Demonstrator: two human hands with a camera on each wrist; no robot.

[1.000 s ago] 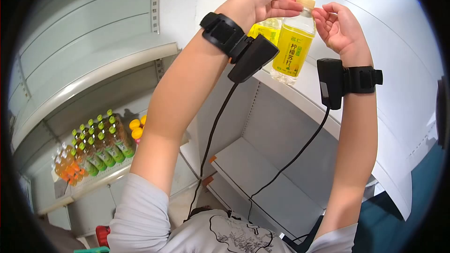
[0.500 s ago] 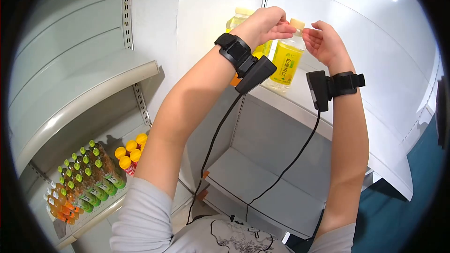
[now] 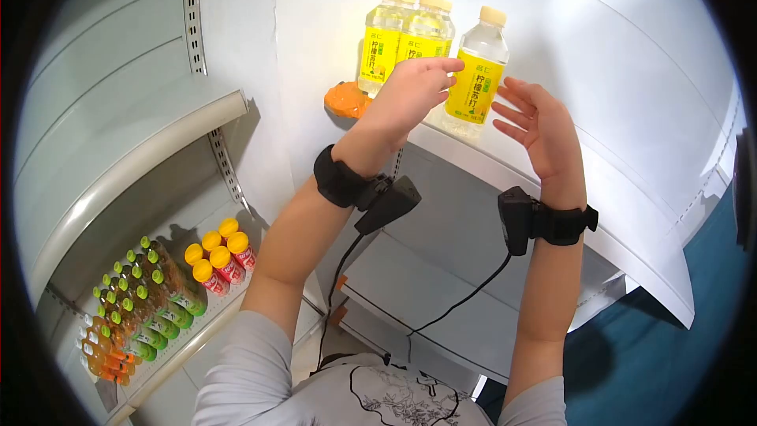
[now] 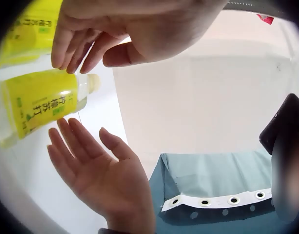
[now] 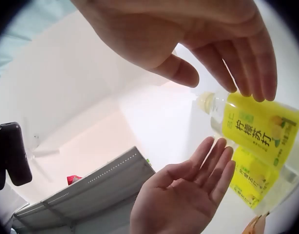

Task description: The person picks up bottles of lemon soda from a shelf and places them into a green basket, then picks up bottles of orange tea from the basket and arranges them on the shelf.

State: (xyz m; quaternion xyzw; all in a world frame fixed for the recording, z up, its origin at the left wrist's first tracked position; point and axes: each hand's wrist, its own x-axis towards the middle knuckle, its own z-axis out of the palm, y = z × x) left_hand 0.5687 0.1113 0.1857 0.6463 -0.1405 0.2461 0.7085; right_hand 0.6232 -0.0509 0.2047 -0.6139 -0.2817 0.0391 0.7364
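Both hands are raised to a high white shelf (image 3: 512, 170) with a single lemon soda bottle (image 3: 475, 71) standing upright between them, its cream cap on. The left hand (image 3: 406, 95) is open, fingers held together and nearly straight, reaching across toward the bottle's yellow label. The fingertips (image 3: 449, 65) lie just beside the label, and whether they touch it cannot be told. The right hand (image 3: 536, 126) is also open, palm turned toward the bottle and fingers spread apart, close to the bottle's other side but clear of it. Neither hand grips anything.

The left wrist view shows the left hand (image 4: 139, 29) with its fingers loosely bent over the lemon soda bottle (image 4: 42, 102), and the right hand (image 4: 105, 180) flat and open on the far side of it. The right wrist view shows the same pair mirrored: the right hand (image 5: 188, 34) relaxed above the lemon soda bottle (image 5: 256, 129), the left hand (image 5: 183, 204) open-palmed beyond it.

Behind the left hand stand more lemon soda bottles (image 3: 378, 39) in a tight group, with an orange pouch (image 3: 345, 100) beside the left wrist. Far below the left forearm, a lower shelf carries green-capped tea bottles (image 3: 150, 292) and yellow-capped bottles (image 3: 217, 256)
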